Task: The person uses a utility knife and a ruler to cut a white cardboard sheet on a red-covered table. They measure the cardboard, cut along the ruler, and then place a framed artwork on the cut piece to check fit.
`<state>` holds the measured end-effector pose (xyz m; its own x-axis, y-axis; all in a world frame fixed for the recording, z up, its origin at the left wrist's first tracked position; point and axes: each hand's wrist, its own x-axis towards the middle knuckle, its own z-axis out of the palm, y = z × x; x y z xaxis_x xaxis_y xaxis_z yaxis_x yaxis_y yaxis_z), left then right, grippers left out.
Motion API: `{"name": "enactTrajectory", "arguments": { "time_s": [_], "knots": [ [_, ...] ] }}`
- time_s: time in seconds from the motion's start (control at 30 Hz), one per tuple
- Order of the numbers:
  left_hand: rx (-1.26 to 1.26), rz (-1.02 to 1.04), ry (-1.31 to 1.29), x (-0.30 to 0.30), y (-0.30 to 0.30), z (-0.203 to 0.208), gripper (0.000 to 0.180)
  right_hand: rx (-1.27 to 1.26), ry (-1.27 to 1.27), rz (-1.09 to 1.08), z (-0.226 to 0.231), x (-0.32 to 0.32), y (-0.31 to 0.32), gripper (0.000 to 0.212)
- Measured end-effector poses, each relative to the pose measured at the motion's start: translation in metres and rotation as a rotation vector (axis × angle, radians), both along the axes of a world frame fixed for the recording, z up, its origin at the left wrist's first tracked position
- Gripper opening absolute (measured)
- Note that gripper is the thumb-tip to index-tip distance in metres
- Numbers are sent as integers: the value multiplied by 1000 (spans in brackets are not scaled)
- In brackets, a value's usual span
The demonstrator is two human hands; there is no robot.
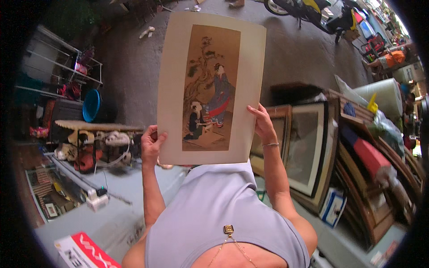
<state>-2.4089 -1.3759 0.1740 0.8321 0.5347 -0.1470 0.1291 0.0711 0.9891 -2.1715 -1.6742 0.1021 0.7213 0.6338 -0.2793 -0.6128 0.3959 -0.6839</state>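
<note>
Over the dark floor and just beyond the grey top, I see the mounted print in mid-air, its lifting done, I judge, its setting down not yet. Its long axis runs away from the body, far end leaning slightly right, picture side facing me. My left hand and right hand pinch its side edges, thumbs in front, the right's other fingers mostly hidden.

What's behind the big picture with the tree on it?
Dark grey floor shows on both sides of the matted Japanese-style print. Its back faces away, and whatever it directly covers can't be seen.
</note>
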Motion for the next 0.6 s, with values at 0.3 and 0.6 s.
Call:
{"name": "enactTrajectory", "arguments": {
  "time_s": [0.3, 0.6],
  "knots": [
    [181, 125, 151, 303, 162, -96, 38, -133, -186, 52, -54, 334, 191, 40],
    [6, 132, 142, 626, 304, -171, 54, -261, -178, -9, -93, 626, 321, 40]
  ]
}}
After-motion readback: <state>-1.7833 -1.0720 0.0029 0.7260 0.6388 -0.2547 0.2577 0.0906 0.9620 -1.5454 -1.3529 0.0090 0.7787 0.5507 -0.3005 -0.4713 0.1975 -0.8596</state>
